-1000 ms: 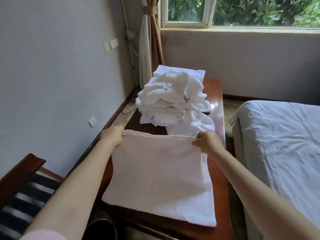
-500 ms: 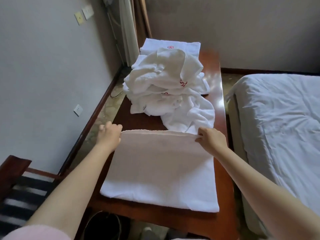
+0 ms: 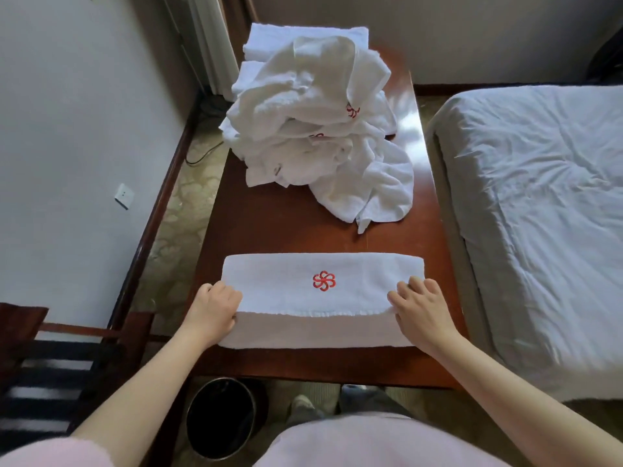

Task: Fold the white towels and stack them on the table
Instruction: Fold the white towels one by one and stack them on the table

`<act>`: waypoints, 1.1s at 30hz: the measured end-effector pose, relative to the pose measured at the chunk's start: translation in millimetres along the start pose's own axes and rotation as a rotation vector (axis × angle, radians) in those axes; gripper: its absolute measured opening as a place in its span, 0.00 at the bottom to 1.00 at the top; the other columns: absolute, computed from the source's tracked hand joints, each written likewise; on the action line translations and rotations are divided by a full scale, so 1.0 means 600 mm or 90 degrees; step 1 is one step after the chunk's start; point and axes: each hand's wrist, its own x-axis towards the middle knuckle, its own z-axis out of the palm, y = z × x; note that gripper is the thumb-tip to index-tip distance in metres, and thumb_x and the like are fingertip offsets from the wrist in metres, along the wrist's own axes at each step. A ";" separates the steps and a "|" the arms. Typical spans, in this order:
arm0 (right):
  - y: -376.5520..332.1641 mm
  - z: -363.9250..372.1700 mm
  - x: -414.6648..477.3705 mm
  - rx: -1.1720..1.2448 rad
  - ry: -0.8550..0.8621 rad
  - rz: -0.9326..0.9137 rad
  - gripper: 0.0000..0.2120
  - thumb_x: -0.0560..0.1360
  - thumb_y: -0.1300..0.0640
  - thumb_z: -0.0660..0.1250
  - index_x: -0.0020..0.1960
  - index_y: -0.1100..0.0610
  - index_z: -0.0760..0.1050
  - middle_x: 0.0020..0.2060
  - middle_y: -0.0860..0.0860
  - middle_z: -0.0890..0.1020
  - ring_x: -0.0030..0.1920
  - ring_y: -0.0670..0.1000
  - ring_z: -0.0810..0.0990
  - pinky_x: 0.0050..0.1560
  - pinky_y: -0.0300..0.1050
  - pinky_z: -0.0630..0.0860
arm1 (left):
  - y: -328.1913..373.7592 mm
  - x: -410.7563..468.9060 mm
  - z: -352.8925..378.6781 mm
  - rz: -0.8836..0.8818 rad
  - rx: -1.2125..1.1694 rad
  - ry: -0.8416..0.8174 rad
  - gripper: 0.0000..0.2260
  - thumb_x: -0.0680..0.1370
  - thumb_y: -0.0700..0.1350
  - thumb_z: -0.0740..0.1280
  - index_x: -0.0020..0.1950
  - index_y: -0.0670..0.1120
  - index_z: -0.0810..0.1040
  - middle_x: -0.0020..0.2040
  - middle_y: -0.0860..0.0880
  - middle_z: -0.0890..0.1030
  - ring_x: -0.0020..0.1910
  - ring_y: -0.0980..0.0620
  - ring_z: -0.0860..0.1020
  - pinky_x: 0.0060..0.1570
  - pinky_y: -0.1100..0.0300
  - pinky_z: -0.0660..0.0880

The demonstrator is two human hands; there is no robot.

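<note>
Observed at the near end of the wooden table (image 3: 279,230): one folded towel (image 3: 286,294) lies flat, its upper layer doubled toward the person, with a red flower emblem (image 3: 323,280) facing up. The left hand (image 3: 212,310) grips the left end of the fold's hem with curled fingers. The right hand (image 3: 421,311) holds the right end, bent fingers on top of the flap. A heap of loose white towels (image 3: 313,123) sits at the table's far half, well apart from the folded one. A bed (image 3: 539,197) stands just to the right. A waste bin (image 3: 220,416) stands below the near edge.
</note>
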 end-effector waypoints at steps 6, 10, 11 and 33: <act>-0.021 0.045 -0.006 -0.015 -0.171 -0.001 0.15 0.71 0.63 0.68 0.56 0.55 0.72 0.52 0.53 0.75 0.51 0.55 0.71 0.51 0.48 0.68 | 0.054 0.008 0.040 -0.045 0.090 -0.121 0.08 0.76 0.44 0.62 0.53 0.51 0.69 0.48 0.51 0.73 0.47 0.49 0.72 0.42 0.55 0.60; -0.019 0.023 0.000 0.006 -0.086 0.083 0.13 0.68 0.68 0.68 0.51 0.56 0.73 0.44 0.52 0.76 0.43 0.54 0.71 0.44 0.46 0.68 | 0.048 0.003 0.011 -0.007 0.072 -0.059 0.07 0.72 0.40 0.67 0.48 0.48 0.74 0.43 0.49 0.75 0.41 0.48 0.73 0.38 0.56 0.63; -0.011 0.016 0.000 0.029 -0.023 0.098 0.14 0.65 0.71 0.70 0.46 0.58 0.75 0.40 0.53 0.76 0.40 0.55 0.72 0.41 0.48 0.71 | 0.043 0.000 0.002 0.000 0.052 -0.024 0.07 0.68 0.40 0.71 0.43 0.46 0.76 0.37 0.48 0.75 0.36 0.47 0.73 0.35 0.56 0.65; 0.012 0.056 -0.082 0.113 0.026 0.111 0.12 0.67 0.67 0.74 0.47 0.56 0.78 0.46 0.54 0.79 0.46 0.56 0.76 0.49 0.50 0.75 | 0.063 -0.079 0.018 0.009 0.013 0.080 0.11 0.60 0.31 0.73 0.33 0.43 0.74 0.30 0.47 0.71 0.29 0.46 0.70 0.32 0.57 0.66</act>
